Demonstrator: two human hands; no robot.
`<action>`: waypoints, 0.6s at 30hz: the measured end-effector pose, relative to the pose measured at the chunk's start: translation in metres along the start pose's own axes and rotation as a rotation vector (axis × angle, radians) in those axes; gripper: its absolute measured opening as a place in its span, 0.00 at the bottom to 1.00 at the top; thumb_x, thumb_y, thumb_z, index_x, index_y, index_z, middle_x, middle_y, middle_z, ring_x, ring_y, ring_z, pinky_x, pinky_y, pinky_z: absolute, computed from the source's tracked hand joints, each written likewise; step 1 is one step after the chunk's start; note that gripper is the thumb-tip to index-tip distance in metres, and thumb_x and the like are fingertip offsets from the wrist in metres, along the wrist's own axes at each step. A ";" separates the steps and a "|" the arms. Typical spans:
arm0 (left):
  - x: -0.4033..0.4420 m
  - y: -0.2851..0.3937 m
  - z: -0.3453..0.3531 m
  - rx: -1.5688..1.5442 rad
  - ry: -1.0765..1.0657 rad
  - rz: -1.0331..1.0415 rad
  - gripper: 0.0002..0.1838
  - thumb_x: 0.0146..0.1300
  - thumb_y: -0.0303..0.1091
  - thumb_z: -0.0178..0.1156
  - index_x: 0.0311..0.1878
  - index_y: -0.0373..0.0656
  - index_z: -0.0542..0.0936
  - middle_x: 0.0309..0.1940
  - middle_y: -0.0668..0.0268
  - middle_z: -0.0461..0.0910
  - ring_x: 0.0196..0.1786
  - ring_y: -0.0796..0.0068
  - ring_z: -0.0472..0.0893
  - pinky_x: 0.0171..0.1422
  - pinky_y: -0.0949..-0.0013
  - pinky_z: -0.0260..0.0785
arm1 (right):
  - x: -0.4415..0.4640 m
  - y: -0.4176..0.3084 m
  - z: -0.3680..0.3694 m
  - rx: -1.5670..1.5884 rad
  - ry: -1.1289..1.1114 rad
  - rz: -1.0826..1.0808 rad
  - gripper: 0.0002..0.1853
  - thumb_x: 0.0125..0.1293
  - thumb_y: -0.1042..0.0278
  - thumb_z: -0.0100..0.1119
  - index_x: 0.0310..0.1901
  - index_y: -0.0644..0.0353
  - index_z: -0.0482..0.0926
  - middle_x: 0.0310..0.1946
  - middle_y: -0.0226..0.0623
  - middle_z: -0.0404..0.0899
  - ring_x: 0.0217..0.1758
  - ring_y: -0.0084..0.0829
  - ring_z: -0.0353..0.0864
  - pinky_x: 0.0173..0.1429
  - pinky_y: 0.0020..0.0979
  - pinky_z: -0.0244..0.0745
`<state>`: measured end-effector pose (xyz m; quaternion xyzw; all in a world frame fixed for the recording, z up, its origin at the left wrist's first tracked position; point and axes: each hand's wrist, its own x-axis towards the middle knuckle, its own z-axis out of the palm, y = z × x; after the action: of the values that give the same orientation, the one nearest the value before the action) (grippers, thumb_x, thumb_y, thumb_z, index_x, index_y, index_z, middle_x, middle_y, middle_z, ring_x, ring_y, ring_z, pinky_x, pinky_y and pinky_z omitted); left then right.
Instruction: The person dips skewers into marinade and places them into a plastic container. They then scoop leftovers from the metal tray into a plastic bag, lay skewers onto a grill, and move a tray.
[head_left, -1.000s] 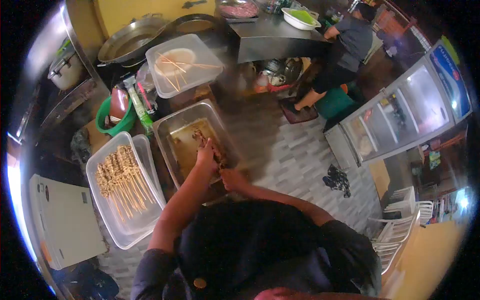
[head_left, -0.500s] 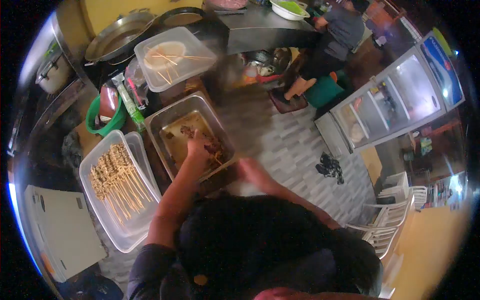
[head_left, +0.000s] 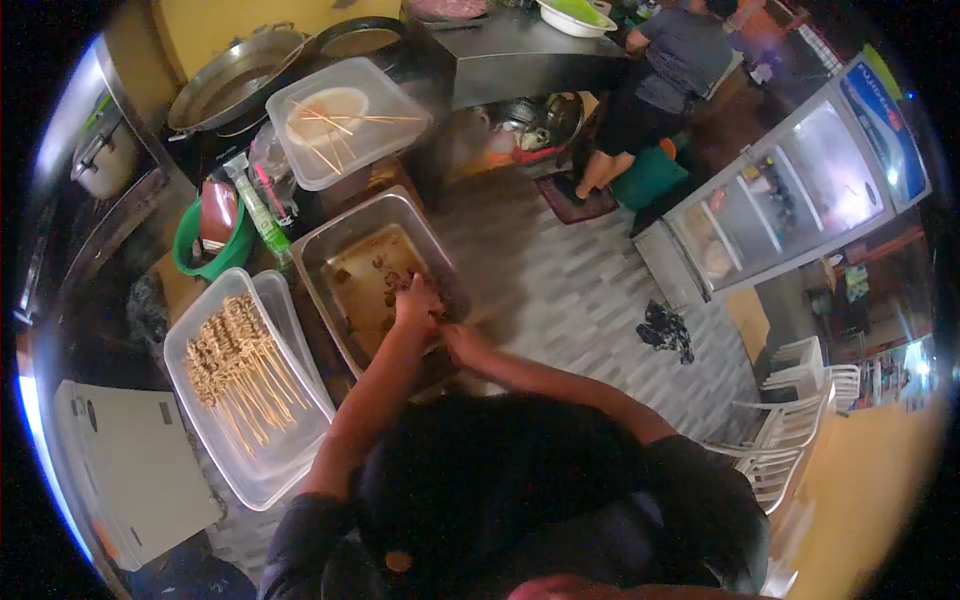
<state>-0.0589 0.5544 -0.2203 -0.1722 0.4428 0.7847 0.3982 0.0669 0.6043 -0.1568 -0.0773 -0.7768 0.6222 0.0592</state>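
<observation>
A rectangular metal pan (head_left: 312, 268) with brown liquid in its bottom stands in front of me. My left hand (head_left: 418, 300) is down inside it, its fingers closed around dark skewered meat (head_left: 398, 280). My right hand (head_left: 462, 346) is at the pan's near right edge, close beside the left one, with fingers curled in; what they hold is hidden. Left of the pan, a clear plastic container (head_left: 262, 488) holds many pale skewers (head_left: 240, 350) in a row, their sticks toward me.
Behind the pan sits a translucent lid (head_left: 385, 85) with loose sticks on it. A green basin (head_left: 207, 268) and large frying pans (head_left: 240, 85) are at the back left. A co-worker (head_left: 680, 60) stands near the counter. A glass-door fridge (head_left: 780, 190) and white chairs (head_left: 790, 440) are at right.
My right hand has come in from the right to the pan's edge, next to the left. My left hand has shifted slightly right and nearer within the pan.
</observation>
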 end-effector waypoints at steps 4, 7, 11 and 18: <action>0.025 0.040 -0.044 -0.090 0.223 0.109 0.11 0.61 0.45 0.46 0.37 0.49 0.65 0.23 0.69 0.69 0.27 0.73 0.70 0.27 0.66 0.62 | -0.035 0.017 -0.006 -0.543 -0.161 0.175 0.15 0.63 0.62 0.36 0.33 0.63 0.71 0.21 0.44 0.72 0.24 0.34 0.73 0.28 0.36 0.66; 0.051 0.047 -0.076 0.144 0.148 0.289 0.18 0.60 0.51 0.45 0.46 0.49 0.65 0.35 0.63 0.71 0.36 0.68 0.71 0.38 0.62 0.64 | -0.055 0.013 -0.038 -0.539 -0.272 0.086 0.15 0.63 0.63 0.36 0.34 0.65 0.71 0.24 0.47 0.73 0.31 0.34 0.74 0.35 0.36 0.68; 0.045 0.041 -0.067 0.077 -0.081 0.185 0.33 0.55 0.58 0.47 0.57 0.45 0.57 0.49 0.57 0.65 0.49 0.63 0.67 0.51 0.57 0.59 | -0.067 -0.064 -0.109 -0.214 -0.275 0.431 0.15 0.63 0.60 0.43 0.31 0.64 0.73 0.21 0.33 0.72 0.27 0.25 0.71 0.33 0.29 0.67; -0.006 0.052 -0.025 0.456 -0.330 0.346 0.28 0.56 0.49 0.50 0.56 0.44 0.61 0.50 0.58 0.66 0.51 0.65 0.68 0.54 0.62 0.59 | 0.015 -0.118 -0.140 -0.576 0.029 -0.102 0.13 0.62 0.63 0.45 0.35 0.62 0.76 0.23 0.37 0.76 0.27 0.29 0.74 0.33 0.28 0.68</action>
<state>-0.0980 0.5154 -0.2013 0.1287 0.5592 0.7386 0.3539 0.0735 0.7160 -0.0107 -0.0608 -0.9235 0.3709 0.0769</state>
